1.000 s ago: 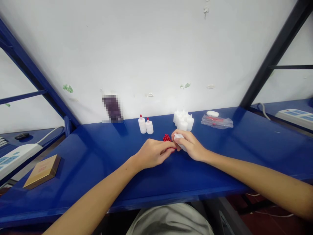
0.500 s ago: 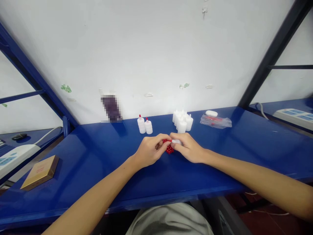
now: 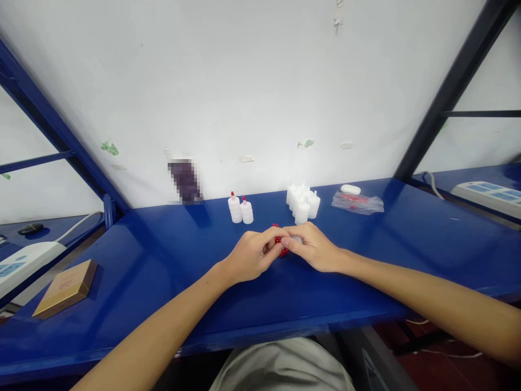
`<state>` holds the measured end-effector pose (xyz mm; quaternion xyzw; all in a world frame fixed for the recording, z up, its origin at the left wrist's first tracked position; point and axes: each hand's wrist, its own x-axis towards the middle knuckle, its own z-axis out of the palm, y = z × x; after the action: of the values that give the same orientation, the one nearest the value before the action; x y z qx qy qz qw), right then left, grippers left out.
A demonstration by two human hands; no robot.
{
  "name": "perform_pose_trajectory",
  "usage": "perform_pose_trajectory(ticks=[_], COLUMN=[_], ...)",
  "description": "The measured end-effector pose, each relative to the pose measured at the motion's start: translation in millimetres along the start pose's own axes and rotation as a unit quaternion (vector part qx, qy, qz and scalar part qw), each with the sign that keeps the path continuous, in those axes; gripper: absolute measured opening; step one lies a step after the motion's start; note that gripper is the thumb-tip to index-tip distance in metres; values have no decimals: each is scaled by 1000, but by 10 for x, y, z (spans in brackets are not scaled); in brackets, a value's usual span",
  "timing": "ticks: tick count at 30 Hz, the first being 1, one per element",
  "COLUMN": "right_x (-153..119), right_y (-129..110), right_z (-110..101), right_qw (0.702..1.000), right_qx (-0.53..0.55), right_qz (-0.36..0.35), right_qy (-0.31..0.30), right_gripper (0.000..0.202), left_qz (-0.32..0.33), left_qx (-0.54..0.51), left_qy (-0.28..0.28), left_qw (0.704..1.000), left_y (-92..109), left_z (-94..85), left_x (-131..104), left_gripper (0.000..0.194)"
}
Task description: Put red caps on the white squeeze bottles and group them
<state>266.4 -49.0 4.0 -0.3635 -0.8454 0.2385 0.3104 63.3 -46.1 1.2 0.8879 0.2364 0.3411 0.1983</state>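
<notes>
My right hand (image 3: 313,247) is closed around a small white squeeze bottle (image 3: 298,239), lying sideways with its nozzle end toward the left; most of it is hidden by the fingers. Thumb and forefinger of my left hand (image 3: 254,252) pinch a red cap at that nozzle, and the fingertips of both hands meet there, covering the cap. Beneath the fingers, a cluster of small red caps (image 3: 284,252) lies on the blue table (image 3: 211,309), partly covered. Beyond my left hand, two white bottles with red caps (image 3: 246,212) stand upright.
Several white bottles without red caps (image 3: 302,210) stand grouped behind my right hand. Right of them lie a clear plastic bag (image 3: 358,202) with red items and a white oval object (image 3: 350,189). A gold box (image 3: 65,288) sits at left. A blurred dark object (image 3: 186,181) leans on the wall.
My hands have drawn closer together, and the red cap at the nozzle is now covered by my fingers. The left hand shifted slightly right. The standing bottles have stayed put.
</notes>
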Motion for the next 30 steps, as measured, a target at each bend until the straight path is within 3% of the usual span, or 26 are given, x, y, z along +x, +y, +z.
perform_pose_trajectory(ticks=[4,8,10,13,15,24,30], right_x=[18,40,47,57,64,41,21], right_y=[43,77,74,55,43,8,85], right_z=[29,29,26,33,44,36,3], right_qw=[998,993,994,994,993,983,975], right_qx=[38,93,95,92,94,80,159], right_qz=[-18,-10,-8,-11,-3,8,-41], right_qy=[45,71,59,56,66,166,152], right_gripper=[48,44,45,43,38,40,36], left_qz=[-26,-104,-151,-194,-202,-201,-169], left_qx=[-51,-68,-37,88,143,238,220], left_qy=[9,159,202,192,165,97,141], left_qw=[998,980,967,958,955,945,950], left_y=[27,-60,-156,-310,-390,-534,-328], left_z=[-70,-413,-645,-912,-988,-903,-784], left_x=[65,254,346,419,426,433,363], left_gripper=[16,21,21,19,20,29,30])
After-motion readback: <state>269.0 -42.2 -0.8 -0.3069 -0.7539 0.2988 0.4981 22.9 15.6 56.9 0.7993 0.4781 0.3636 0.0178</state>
